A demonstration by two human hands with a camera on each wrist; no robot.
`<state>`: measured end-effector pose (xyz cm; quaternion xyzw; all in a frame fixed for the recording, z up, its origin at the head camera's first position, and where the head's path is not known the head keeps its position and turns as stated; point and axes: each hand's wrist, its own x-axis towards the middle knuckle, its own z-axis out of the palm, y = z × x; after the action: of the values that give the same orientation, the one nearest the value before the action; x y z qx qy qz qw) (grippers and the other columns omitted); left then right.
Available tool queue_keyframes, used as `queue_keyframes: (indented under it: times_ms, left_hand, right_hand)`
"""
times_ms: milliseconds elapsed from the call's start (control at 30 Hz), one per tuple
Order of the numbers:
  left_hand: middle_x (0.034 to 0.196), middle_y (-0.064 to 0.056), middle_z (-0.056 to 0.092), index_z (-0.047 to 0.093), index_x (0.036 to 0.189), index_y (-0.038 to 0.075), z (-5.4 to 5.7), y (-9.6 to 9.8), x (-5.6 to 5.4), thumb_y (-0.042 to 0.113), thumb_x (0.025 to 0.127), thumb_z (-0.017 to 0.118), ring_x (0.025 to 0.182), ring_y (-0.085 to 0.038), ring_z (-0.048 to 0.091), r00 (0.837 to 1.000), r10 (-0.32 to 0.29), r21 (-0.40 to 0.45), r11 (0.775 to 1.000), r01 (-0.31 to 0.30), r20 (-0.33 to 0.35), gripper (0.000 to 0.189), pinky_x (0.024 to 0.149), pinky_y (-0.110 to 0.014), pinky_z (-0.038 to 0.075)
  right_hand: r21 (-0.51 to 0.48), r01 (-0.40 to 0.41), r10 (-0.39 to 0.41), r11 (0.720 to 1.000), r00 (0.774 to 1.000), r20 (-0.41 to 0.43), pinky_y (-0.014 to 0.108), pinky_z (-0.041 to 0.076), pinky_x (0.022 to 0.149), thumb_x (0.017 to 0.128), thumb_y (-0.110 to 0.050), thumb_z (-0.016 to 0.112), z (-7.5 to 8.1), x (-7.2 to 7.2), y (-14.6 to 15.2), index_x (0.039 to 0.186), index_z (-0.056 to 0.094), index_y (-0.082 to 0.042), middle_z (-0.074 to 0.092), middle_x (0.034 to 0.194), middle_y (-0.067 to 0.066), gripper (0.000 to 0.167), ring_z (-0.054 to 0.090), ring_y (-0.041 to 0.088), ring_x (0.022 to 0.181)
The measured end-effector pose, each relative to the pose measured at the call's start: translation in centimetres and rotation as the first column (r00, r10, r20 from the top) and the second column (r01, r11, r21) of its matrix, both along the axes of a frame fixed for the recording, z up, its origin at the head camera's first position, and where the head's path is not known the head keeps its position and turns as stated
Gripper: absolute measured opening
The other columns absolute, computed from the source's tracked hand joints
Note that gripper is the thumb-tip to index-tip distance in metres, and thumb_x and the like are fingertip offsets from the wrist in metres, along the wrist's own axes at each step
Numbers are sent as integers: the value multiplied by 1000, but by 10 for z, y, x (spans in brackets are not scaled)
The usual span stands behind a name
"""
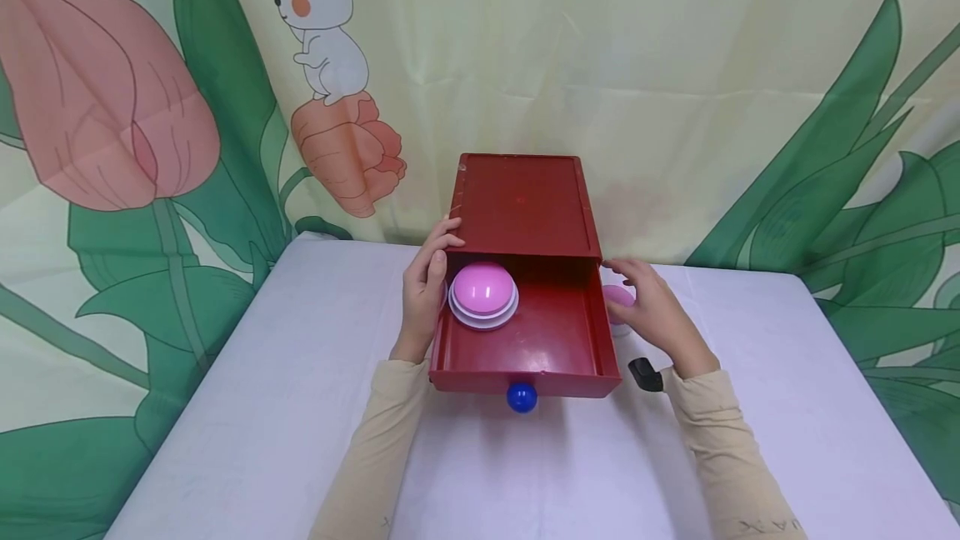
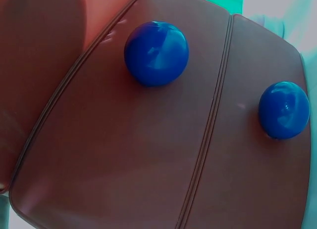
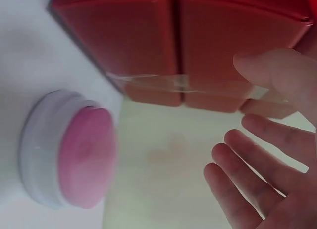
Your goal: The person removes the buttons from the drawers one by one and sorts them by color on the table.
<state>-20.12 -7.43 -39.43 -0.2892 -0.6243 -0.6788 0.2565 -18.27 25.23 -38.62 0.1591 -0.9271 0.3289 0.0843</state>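
A red drawer cabinet stands on the table with its top drawer pulled out. Inside that drawer, at the back left, sits a pink dome button on a white base. My left hand rests against the cabinet's left side, fingertips at its top edge. Beside the right side is my right hand, fingers spread and apart from one another in the right wrist view. Near it a second pink button stands on the table, partly hidden by the drawer in the head view.
A blue knob sticks out from the open drawer's front. Two more blue knobs show on drawer fronts in the left wrist view. Clear tape crosses the cabinet's side. A printed curtain hangs behind the white-covered table.
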Motion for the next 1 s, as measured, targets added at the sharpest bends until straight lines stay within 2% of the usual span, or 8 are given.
queue_keyframes:
  times_ms: [200,467,733,1000]
  left_hand:
    - [145,-15,52,60,117,-5,-1,-1,1,8,103,38,149,-25,31,1000,4,4,1000,-4,16,29,123,-41,24]
    - [147,-14,50,60,118,-4,-1,0,0,8,103,37,149,-22,29,1000,-8,1,1000,8,30,30,123,-40,23]
    - [148,-8,50,60,119,-2,1,1,1,14,104,39,149,-24,29,999,1,-16,1000,-1,37,31,122,-39,25]
    - [148,-13,49,59,120,-4,1,1,2,8,104,37,150,-21,29,999,-14,-1,1000,14,47,30,123,-39,24]
  right_hand:
    - [-10,-21,20,1000,998,-61,59,50,94,89,-5,69,18,9,-6,139,50,-2,54,132,19,53,53,37,118]
    - [-2,-47,46,999,977,-207,53,50,91,83,1,74,44,21,-14,127,56,1,58,123,19,47,57,34,107]
    - [23,-33,38,999,972,-230,53,51,92,84,-1,74,66,33,-23,127,58,-1,58,124,18,46,57,33,106]
    - [60,-32,47,998,966,-255,54,52,88,84,-4,76,87,43,-28,128,57,-3,58,125,17,48,56,33,106]
